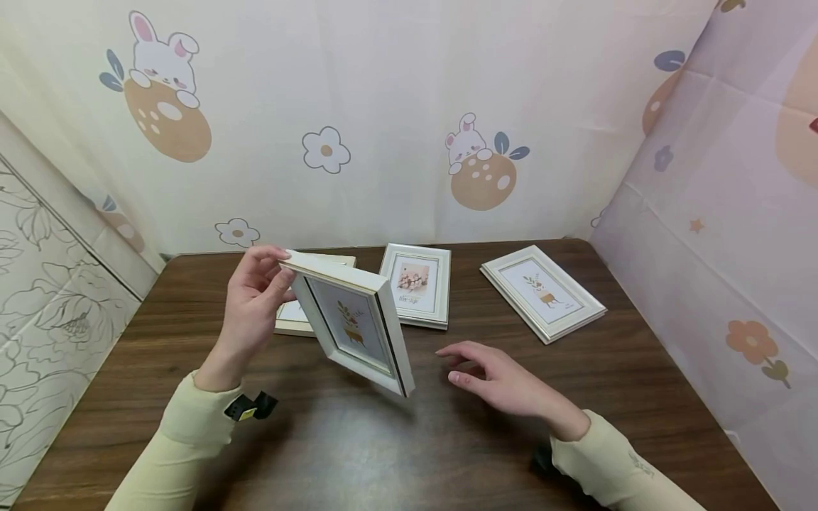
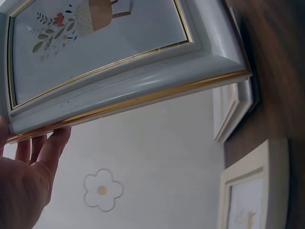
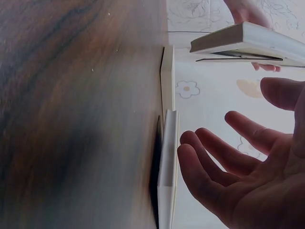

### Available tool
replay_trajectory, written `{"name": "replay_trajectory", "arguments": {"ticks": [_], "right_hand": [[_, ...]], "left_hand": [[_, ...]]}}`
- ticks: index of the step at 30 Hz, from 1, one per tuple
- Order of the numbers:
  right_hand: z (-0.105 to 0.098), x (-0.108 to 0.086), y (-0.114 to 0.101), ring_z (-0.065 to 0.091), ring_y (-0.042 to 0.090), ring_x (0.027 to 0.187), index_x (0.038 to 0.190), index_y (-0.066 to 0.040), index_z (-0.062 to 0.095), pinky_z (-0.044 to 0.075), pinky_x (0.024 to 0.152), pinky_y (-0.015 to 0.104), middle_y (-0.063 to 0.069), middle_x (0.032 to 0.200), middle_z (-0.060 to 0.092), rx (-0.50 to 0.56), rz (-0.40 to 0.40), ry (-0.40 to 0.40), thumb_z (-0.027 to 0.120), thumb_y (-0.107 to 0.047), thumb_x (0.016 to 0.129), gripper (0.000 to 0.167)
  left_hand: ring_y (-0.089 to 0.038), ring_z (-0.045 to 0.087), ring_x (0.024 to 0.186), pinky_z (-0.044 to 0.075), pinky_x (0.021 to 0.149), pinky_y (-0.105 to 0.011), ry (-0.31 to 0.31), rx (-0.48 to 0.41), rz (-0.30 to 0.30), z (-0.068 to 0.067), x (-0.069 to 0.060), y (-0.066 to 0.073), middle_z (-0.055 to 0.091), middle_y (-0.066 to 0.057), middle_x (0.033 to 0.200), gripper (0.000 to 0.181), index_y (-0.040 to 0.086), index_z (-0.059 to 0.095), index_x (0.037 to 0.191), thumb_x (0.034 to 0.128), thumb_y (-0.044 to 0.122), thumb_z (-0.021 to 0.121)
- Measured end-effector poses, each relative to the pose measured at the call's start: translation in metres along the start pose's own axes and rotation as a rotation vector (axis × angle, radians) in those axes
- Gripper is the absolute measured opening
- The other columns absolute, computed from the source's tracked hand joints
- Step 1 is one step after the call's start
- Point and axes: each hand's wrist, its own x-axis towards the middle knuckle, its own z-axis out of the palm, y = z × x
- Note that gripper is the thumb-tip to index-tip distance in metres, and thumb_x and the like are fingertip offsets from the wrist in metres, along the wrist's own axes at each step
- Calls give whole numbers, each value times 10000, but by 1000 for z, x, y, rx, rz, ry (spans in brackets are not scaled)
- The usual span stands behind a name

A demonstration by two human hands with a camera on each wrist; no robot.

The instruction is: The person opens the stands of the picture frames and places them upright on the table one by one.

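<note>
Picture frame [image 1: 350,323] at centre-left, pinched near its top corner by left fingers [image 1: 263,258], is judged stiff, light, fragile-faced, best gripped by its rim; right fingers [image 1: 466,349] are loosely parted, empty.

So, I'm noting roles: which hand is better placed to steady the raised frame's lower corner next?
Probably the right hand: empty and near that corner, while the left hand grips the raised frame near its top.

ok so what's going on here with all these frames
A person's left hand grips a white rectangular picture frame with gold trim near one corner, tilted above the brown wood-grain table. The right hand hovers nearby, holding nothing. Three other pale rectangular picture frames rest farther back on the table.
</note>
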Motion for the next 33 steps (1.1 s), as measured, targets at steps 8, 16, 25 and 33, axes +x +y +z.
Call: {"name": "replay_trajectory", "arguments": {"ticks": [8, 16, 25, 33], "right_hand": [[5, -1, -2, 608, 216, 1150, 1350, -113, 580, 503, 951, 460, 80, 1299, 615, 24, -23, 1, 591, -280, 1020, 370], [8, -1, -3, 625, 244, 1123, 1339, -155, 587, 515, 931, 435, 77, 1287, 621, 30, -54, 0, 598, -248, 1017, 335], [8, 2, -4, 636, 227, 1102, 1342, -145, 582, 525, 907, 441, 76, 1282, 620, 21, -63, 1, 595, -238, 1019, 336], [9, 8, -8, 645, 215, 1098, 1339, -226, 577, 533, 890, 395, 57, 1284, 624, 23, -75, 9, 606, -281, 1013, 332]], "left_hand": [[-179, 612, 946, 595, 717, -341, 11, -193, -133, 12, -6, -16, 564, -63, 1097, 186, 125, 570, 1144, 1002, 7, 552], [-166, 604, 941, 590, 697, -338, -16, -327, -163, 14, -7, -23, 565, -51, 1070, 185, 174, 591, 1126, 1008, 38, 546], [-232, 655, 968, 587, 785, -440, -94, -545, -162, 15, -5, -26, 603, -121, 1128, 147, 138, 579, 1128, 1020, 66, 507], [-240, 642, 977, 574, 795, -508, -123, -603, -193, 22, -3, -25, 591, -116, 1117, 147, 146, 562, 1133, 1038, 79, 473]]}}
